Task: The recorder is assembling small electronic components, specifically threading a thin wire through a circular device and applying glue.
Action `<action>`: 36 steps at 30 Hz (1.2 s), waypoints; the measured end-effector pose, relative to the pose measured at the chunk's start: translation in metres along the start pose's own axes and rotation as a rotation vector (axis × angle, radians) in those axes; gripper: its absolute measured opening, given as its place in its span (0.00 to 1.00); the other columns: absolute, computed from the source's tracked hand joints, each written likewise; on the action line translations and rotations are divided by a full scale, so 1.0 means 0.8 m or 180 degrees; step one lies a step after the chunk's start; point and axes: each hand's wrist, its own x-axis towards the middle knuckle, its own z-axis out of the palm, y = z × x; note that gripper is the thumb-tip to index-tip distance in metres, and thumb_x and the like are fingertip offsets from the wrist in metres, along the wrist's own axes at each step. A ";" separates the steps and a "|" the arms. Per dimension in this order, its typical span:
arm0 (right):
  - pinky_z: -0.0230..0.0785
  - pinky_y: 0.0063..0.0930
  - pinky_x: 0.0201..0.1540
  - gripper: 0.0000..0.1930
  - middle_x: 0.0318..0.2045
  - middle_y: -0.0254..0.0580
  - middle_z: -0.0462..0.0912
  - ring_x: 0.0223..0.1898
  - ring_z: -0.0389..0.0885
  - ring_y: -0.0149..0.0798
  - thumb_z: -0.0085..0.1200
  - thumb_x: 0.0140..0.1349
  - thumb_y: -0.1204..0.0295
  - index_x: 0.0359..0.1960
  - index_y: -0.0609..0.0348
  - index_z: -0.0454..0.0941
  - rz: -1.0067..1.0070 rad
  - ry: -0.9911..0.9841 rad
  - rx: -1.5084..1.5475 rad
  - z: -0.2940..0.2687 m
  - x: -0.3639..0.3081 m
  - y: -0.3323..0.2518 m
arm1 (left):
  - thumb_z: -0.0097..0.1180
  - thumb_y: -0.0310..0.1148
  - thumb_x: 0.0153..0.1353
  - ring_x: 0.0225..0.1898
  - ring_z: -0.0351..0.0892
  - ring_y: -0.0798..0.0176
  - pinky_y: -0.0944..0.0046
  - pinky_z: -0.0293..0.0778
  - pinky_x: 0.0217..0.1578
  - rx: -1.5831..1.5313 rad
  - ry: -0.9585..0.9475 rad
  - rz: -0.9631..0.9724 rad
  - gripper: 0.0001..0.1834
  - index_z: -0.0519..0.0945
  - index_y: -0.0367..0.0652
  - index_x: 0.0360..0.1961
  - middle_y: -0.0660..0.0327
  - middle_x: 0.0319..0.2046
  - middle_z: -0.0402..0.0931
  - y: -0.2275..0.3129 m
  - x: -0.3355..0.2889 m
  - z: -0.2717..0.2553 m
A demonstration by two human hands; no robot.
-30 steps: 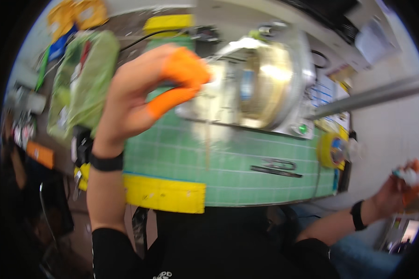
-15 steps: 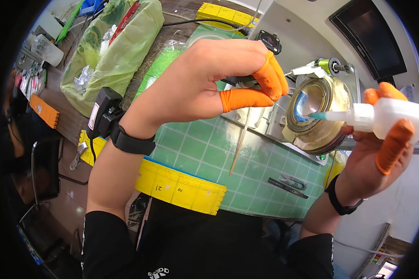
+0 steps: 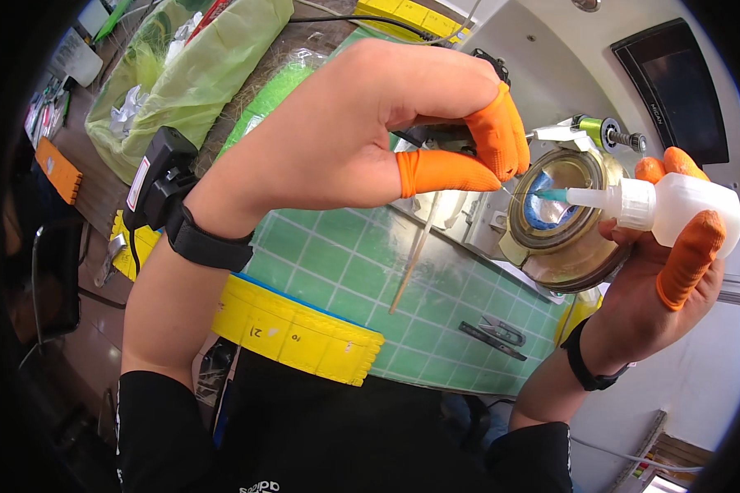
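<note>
My left hand (image 3: 444, 123), with orange finger cots on thumb and fingers, is closed in a pinch. A very thin line shows between its fingertips and the nozzle tip; I cannot make out what the pinch holds. In my right hand (image 3: 674, 246), also in orange finger cots, lies a translucent white squeeze bottle (image 3: 699, 209), held sideways. Its teal nozzle tip (image 3: 553, 195) points left, close to the left fingertips. Behind the tip is a round brass-coloured machine part (image 3: 563, 261) with a blue inner ring (image 3: 537, 215). Whether the tip touches it I cannot tell.
Dark thread snips (image 3: 493, 337) and a thin wooden stick (image 3: 411, 271) lie on the green gridded mat (image 3: 337, 246). A yellow numbered strip (image 3: 296, 333) runs along the near edge. Left stands a bin lined with a pale green bag (image 3: 197, 90). A black screen (image 3: 674, 90) is at upper right.
My left fingertips and the bottle's nozzle have come closer together in front of the round part. The view has shifted slightly. My right hand keeps its hold on the bottle.
</note>
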 end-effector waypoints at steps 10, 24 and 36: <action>0.86 0.31 0.35 0.34 0.47 0.65 0.85 0.41 0.90 0.47 0.57 0.75 0.50 0.57 0.80 0.76 -0.0118 0.0042 -0.0238 -0.002 -0.002 0.005 | 0.72 0.22 0.56 0.40 0.87 0.57 0.63 0.81 0.40 0.0003 0.0043 0.0019 0.08 0.84 0.35 0.34 0.53 0.38 0.86 0.000 -0.001 0.001; 0.86 0.31 0.35 0.33 0.46 0.64 0.86 0.40 0.90 0.48 0.57 0.75 0.50 0.57 0.79 0.76 -0.0072 -0.0153 -0.0101 0.009 -0.006 -0.007 | 0.72 0.22 0.57 0.40 0.87 0.58 0.64 0.82 0.40 -0.0004 0.0021 0.0041 0.07 0.84 0.36 0.35 0.53 0.39 0.86 -0.001 -0.001 0.000; 0.85 0.31 0.35 0.33 0.46 0.62 0.87 0.38 0.90 0.47 0.57 0.75 0.50 0.57 0.77 0.77 -0.0271 -0.0121 -0.0228 0.005 -0.004 0.002 | 0.72 0.23 0.57 0.41 0.87 0.58 0.64 0.82 0.41 0.0042 0.0011 0.0008 0.08 0.84 0.36 0.35 0.53 0.39 0.86 0.000 -0.002 0.000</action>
